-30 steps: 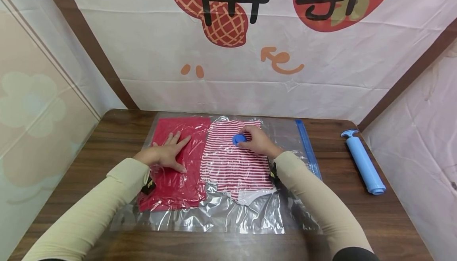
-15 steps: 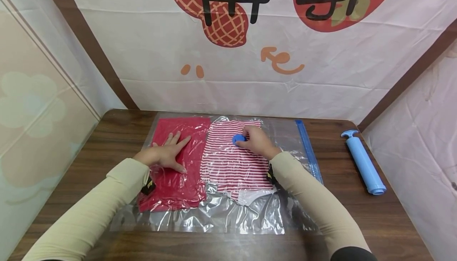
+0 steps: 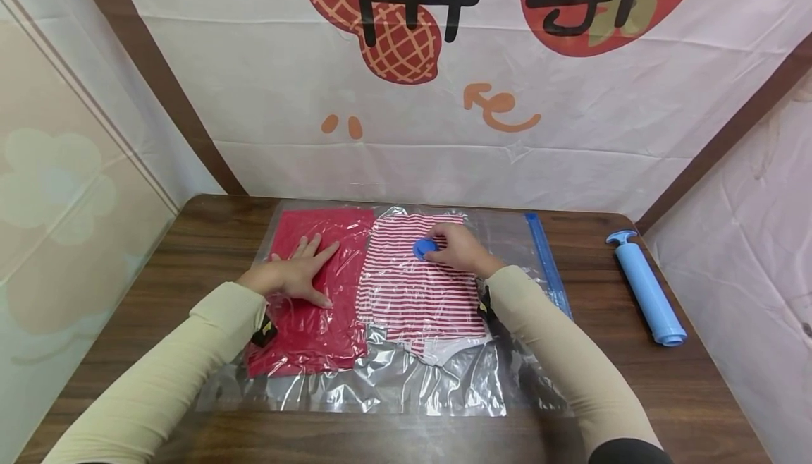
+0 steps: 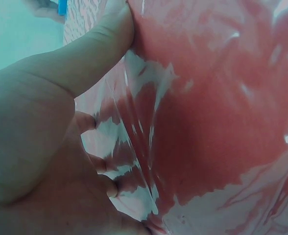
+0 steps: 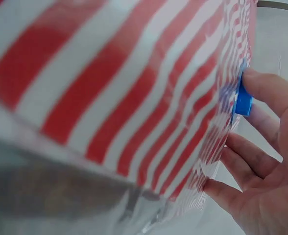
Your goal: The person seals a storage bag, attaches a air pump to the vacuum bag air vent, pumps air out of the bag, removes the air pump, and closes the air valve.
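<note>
A clear plastic vacuum bag (image 3: pixel 438 397) lies flat in the head view. Inside it, a folded red cloth (image 3: pixel 317 348) is at the left and a red-and-white striped garment (image 3: pixel 412 302) to its right. My left hand (image 3: pixel 294 277) presses on the bag over the red cloth, fingers spread. Above the stripes, my right hand (image 3: pixel 462 249) pinches the round blue valve cap (image 3: pixel 423 247) between thumb and fingers. In the right wrist view the cap (image 5: pixel 244 101) stands up from the film, other fingertips resting near the bag's surface.
The bag's blue zip strip (image 3: pixel 547 259) runs along its right side, partly behind the right forearm. A light blue hand pump (image 3: pixel 650 291) lies at the right on the brown wooden table (image 3: pixel 190 266). Printed fabric (image 3: pixel 285 111) hangs behind and at both sides.
My right hand turned and shifted slightly at the valve cap, its forearm moving a little left and then back right. The left hand stays put on the bag.
</note>
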Demonstrator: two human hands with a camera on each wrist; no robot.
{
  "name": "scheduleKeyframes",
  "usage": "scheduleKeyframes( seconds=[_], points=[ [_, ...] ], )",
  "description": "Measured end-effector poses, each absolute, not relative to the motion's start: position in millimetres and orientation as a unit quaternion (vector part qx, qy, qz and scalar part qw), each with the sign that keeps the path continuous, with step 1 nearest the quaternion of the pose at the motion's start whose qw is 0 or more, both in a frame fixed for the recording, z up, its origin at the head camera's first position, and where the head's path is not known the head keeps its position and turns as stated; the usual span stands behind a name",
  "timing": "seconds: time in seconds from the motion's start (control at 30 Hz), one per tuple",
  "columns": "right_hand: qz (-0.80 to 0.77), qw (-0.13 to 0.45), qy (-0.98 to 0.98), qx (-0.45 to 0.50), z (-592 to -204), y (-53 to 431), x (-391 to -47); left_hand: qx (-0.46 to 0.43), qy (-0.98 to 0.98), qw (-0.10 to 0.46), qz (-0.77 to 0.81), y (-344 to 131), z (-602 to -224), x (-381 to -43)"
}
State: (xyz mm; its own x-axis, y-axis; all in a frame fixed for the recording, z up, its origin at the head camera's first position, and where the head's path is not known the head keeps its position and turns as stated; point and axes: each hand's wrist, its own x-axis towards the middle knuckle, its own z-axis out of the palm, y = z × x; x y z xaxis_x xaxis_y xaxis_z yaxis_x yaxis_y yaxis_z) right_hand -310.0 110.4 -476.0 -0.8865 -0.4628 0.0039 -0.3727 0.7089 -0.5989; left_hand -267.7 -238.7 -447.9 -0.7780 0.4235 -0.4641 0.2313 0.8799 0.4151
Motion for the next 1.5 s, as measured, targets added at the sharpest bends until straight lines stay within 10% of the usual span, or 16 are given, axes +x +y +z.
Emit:
scheduleKeyframes(
  seconds=[0.87, 1.5],
  points=[
    [-0.314, 0.057, 0.931, -0.175, -474, 109, -306, 0.189, 0.932, 0.28, 0.13, -234, -441, -269],
    [-0.291, 0.048, 0.946, -0.13, -419, 185, -317, 0.2, 0.958, 0.115, 0.169, -283, -415, -308]
  ],
)
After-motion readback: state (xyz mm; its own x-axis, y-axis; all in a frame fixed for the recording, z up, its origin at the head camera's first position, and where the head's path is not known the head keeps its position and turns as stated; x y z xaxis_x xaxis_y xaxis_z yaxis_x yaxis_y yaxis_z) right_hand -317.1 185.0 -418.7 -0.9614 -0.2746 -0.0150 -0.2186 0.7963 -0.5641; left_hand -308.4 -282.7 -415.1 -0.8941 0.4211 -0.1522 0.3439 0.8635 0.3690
